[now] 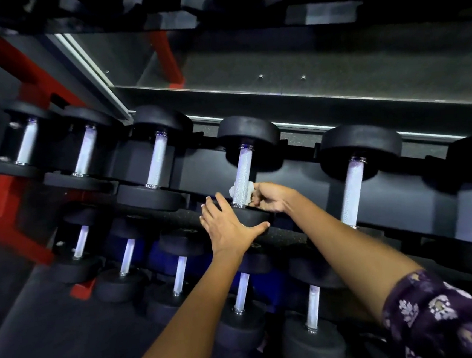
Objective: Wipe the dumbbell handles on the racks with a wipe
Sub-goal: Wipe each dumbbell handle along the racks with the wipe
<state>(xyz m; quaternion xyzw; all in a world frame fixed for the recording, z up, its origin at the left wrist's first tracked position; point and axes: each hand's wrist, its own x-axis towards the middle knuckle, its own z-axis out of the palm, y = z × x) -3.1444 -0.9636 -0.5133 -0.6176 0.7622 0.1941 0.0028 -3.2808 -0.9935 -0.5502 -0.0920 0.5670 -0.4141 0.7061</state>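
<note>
The left hand (227, 225) lay flat on the dumbbell's near head (249, 213) — likely steadying it — while the right hand (270, 197) pinched the wipe (237, 191) around the handle (244, 175), fingers curled.

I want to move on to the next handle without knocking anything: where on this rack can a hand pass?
Open gaps lie beside each handle on the upper row, widest between the handle being wiped and its right-hand neighbour. The left hand rests on that dumbbell's near head; the right hand holds the wipe. The lower row is tighter.
</note>
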